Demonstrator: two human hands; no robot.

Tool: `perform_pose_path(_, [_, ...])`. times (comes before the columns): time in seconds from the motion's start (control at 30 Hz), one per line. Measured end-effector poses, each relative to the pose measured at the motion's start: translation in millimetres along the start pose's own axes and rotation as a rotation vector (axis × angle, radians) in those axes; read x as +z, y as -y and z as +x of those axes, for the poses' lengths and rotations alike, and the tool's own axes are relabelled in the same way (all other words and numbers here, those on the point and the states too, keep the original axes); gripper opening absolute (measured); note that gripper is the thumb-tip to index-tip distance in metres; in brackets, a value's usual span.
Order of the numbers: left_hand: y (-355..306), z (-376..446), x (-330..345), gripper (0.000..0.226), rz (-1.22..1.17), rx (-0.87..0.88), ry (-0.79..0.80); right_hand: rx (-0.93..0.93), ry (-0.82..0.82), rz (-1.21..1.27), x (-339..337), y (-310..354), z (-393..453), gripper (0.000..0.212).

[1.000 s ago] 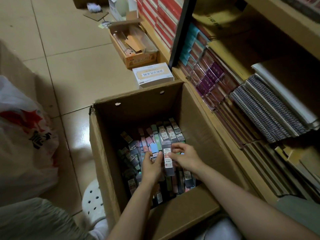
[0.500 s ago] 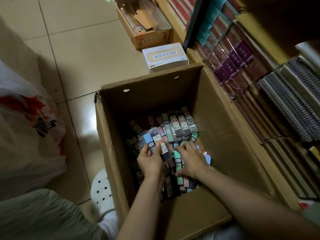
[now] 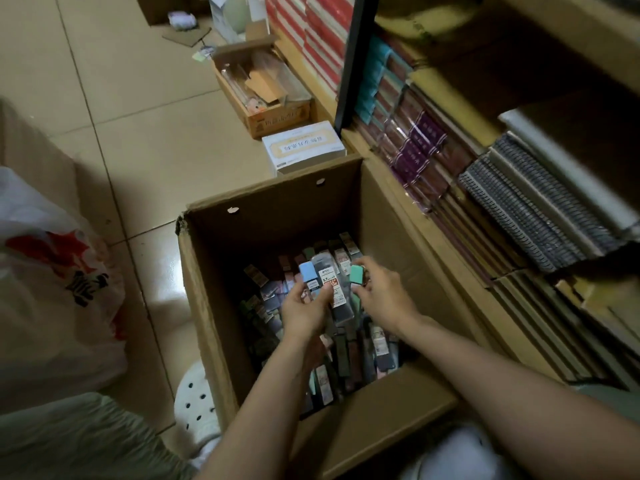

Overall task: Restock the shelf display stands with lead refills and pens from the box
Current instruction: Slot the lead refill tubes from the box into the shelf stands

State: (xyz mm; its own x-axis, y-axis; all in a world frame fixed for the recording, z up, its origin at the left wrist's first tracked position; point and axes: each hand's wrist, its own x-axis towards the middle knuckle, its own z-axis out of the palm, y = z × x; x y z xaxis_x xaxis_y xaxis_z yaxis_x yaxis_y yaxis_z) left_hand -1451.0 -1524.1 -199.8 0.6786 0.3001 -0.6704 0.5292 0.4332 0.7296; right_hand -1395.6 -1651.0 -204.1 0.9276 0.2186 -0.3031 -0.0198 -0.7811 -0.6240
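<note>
1. I see both hands lowered into the open cardboard box [image 3: 211,306], which stands on the tiled floor [image 3: 138,133] against the shelf [image 3: 398,188].
2. My left hand [image 3: 304,313] grips a small fan of lead refill cases [image 3: 327,282]: a clear one with a red label and a blue-capped one beside it.
3. My right hand [image 3: 384,299] pinches a green-capped case [image 3: 356,274] just beside that fan; whether the two touch is blurred, I think not.
4. More refill cases [image 3: 346,358] lie heaped on the box bottom beneath both hands.
5. A white carton [image 3: 304,150] sits just behind the box, and a plastic bag [image 3: 52,289] to its left.
</note>
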Motion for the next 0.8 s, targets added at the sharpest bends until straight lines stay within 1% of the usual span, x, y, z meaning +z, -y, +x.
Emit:
perform_pose_path(0.07, [-34.4,-8.0,15.1,0.015,0.121,0.091,0.140,-0.050,-0.104,0.013,-40.4,16.4,-4.4,0.043])
perform_pose_path(0.17, [-98.1,-27.6,36.8,0.018,0.322,0.226,0.384,-0.140,-0.255,0.020,-111.0,45.9,-20.2,0.047])
perform_pose_path(0.23, [-135.1,-43.2,53.2,0.023,0.417,0.294,0.489,-0.191,-0.340,-0.020,-154.6,64.0,-36.9,0.042])
perform_pose_path(0.3, [-162.6,-62.0,71.7,0.035,0.448,0.365,0.549,-0.246,-0.421,-0.052,-192.4,78.3,-59.0,0.039])
perform_pose_path(0.37, [-181.2,-80.6,86.2,0.036,0.441,0.431,0.601,-0.289,-0.494,-0.096,-224.7,90.7,-83.6,0.037])
perform_pose_path(0.43, [-194.4,-97.9,97.9,0.028,0.414,0.471,0.680,-0.291,-0.563,-0.134,-253.8,99.2,-109.4,0.035])
perform_pose_path(0.5, [-201.3,-111.8,111.1,0.026,0.388,0.472,0.751,-0.277,-0.632,-0.135,-278.7,103.5,-134.2,0.034])
perform_pose_path(0.6, [-204.0,-135.4,137.8,0.029,0.334,0.454,0.822,-0.247,-0.728,-0.160,-311.6,106.1,-168.9,0.034])
perform_pose_path(0.67, [-204.7,-151.7,157.3,0.029,0.285,0.437,0.906,-0.237,-0.782,-0.176,-332.4,106.0,-188.3,0.035])
perform_pose_path(0.8, [-204.9,-181.3,186.3,0.029,0.235,0.427,1.045,-0.200,-0.888,-0.192,-371.5,104.1,-208.6,0.036])
